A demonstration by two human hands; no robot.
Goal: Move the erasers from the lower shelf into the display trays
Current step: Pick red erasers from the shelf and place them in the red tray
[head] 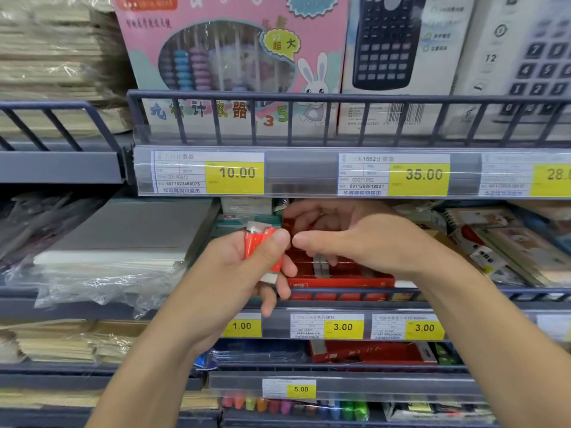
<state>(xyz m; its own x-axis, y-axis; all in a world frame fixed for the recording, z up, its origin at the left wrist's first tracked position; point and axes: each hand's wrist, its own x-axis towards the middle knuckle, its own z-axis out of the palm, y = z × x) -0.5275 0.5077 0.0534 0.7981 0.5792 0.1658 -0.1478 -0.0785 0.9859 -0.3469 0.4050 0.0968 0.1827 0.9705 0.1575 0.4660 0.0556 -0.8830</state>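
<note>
My left hand (247, 267) grips a small bunch of erasers (262, 245) in red sleeves with white ends, held upright in front of the middle shelf. My right hand (346, 239) hovers over the red display tray (340, 278) on that shelf, fingers curled down into it; whether it holds anything is hidden. A couple of grey-white erasers (321, 267) stand in the tray under the right hand. Another red tray (370, 353) lies on the shelf below.
A dark rail (355, 293) runs along the shelf front with yellow price tags (343, 327) under it. Wrapped paper packs (117, 242) lie to the left, notebooks (509, 242) to the right. Boxed calculators (389, 41) and an abacus box (231, 57) stand on the shelf above.
</note>
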